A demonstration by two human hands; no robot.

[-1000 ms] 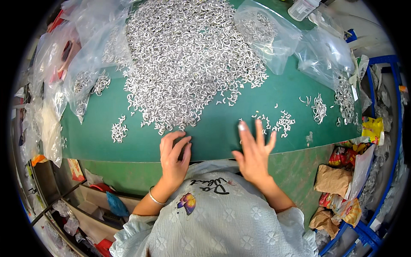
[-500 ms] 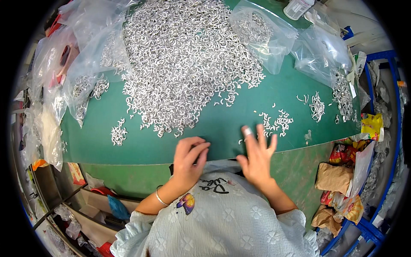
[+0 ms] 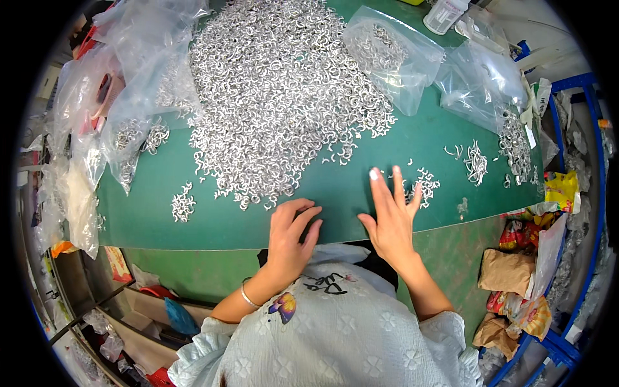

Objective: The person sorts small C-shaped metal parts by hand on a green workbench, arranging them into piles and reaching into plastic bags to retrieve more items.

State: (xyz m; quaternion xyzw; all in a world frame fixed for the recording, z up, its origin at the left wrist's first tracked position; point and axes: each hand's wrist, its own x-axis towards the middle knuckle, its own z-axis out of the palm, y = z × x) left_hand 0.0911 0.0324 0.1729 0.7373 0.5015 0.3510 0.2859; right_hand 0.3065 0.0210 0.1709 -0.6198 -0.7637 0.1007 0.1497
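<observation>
A large heap of small silvery crescent-shaped pieces (image 3: 277,90) spreads over the green table (image 3: 335,219). My left hand (image 3: 290,233) is just below the heap's near edge, fingers loosely bent and thumb apart, with nothing visible in it. To its right, my right hand (image 3: 390,222) is open, its fingers stretched out and spread over the table. Next to its fingertips lies a small pile of the same crescent pieces (image 3: 425,188), partly covered by the fingers. Another small pile of pieces (image 3: 183,204) sits to the left of my left hand.
Clear plastic bags holding pieces lie at the left (image 3: 126,145) and at the upper right (image 3: 396,61). Longer curved pieces (image 3: 476,162) form a pile on the right. A white bottle (image 3: 445,14) stands at the far edge. Blue shelving (image 3: 590,213) with packages is at the right.
My right hand has shifted slightly away from me, its fingers now covering more of the small pile. My left hand has risen a little and its thumb has parted from the fingers.
</observation>
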